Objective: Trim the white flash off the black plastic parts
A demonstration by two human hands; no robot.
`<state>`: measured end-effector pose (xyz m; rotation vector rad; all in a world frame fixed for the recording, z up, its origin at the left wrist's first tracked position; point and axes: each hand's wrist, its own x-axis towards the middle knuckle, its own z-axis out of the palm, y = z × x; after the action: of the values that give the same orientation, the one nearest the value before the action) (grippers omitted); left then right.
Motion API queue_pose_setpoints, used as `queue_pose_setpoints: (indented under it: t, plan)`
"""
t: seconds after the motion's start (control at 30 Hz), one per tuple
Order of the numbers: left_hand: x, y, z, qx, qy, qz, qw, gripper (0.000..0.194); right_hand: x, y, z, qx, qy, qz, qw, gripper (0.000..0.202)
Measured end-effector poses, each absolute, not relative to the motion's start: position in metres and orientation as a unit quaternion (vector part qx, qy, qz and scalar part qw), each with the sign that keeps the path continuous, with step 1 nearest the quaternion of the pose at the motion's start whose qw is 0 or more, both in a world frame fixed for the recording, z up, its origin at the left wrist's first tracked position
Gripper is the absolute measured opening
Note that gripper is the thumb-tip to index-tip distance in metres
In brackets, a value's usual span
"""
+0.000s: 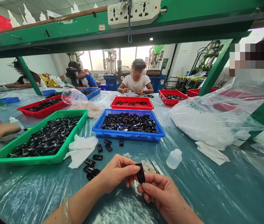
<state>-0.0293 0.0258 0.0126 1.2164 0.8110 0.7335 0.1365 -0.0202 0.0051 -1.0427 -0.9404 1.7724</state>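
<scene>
A small, glossy black plastic casing is held upright between my two hands. My left hand pinches its upper end between thumb and fingers. My right hand is closed at the lower end, thumb and fingertips pressed together there. Several similar black casings lie loose on the plastic-covered table beyond my left forearm. Behind the held piece are a pile of small whitish bits and a pair of tweezers, both partly hidden by my hands.
A blue tray and a green tray hold many black casings. A white cloth lies between them. A small bottle stands right, near a large clear bag. A green shelf crosses overhead; co-workers sit around the table.
</scene>
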Motion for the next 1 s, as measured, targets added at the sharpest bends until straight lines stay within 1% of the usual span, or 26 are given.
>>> queue_pose_setpoints:
  t: [1.0]
  plan:
    - [-0.0273,0.0254,0.0133,0.55,0.366,0.31,0.684,0.038,0.1371,-0.0208,0.0088,-0.428,-0.465,0.661,0.403,0.019]
